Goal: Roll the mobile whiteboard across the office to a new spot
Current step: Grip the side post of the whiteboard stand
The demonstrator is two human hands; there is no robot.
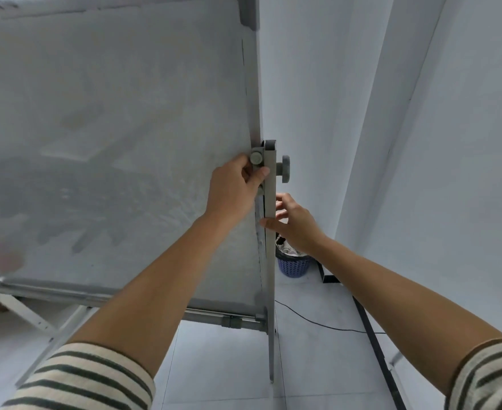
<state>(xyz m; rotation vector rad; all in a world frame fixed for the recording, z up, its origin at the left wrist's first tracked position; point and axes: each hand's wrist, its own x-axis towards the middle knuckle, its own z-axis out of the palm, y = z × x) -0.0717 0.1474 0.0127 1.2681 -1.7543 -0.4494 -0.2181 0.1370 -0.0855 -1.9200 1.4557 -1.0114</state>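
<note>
The mobile whiteboard (119,119) fills the left and middle of the head view, its smeared grey surface facing me. Its upright side post (270,261) runs down the board's right edge, with a grey knob (283,168) near the top. My left hand (235,187) grips the board's right edge just below the pivot bracket, thumb on the post. My right hand (294,223) sits lower on the post's far side, thumb pressed on the post and fingers spread behind it. The wheels are out of sight.
A blue waste basket (292,263) stands on the tiled floor behind the post, close to the white wall (421,143). A thin black cable (317,322) lies across the floor. A black skirting strip (374,335) runs along the wall's foot. White stand braces (24,313) slant at lower left.
</note>
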